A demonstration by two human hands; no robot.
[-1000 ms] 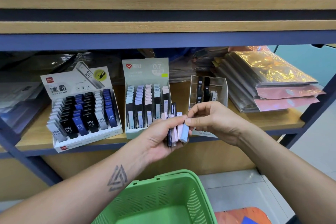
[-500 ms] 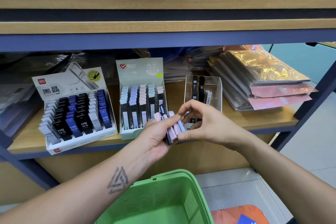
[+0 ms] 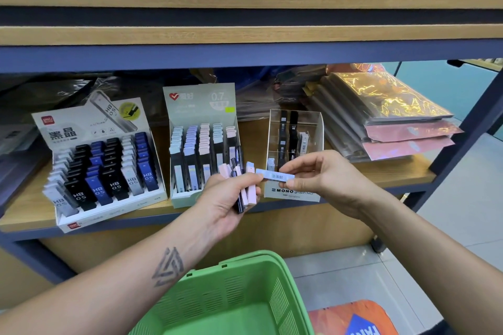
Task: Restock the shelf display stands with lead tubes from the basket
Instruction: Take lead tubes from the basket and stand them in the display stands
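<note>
Now I'm sorting: my left hand (image 3: 227,198) grips a bundle of lead tubes (image 3: 246,185) above the green basket (image 3: 239,294), while my right hand (image 3: 324,179) pinches one pale blue tube (image 3: 275,176) sideways. Next, I judge, it needs turning upright for the middle stand (image 3: 204,144).

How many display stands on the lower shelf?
3: the black-and-blue HB stand at left, the green 0.7 stand in the middle, the clear MONO stand at right, partly behind the hands.
</note>
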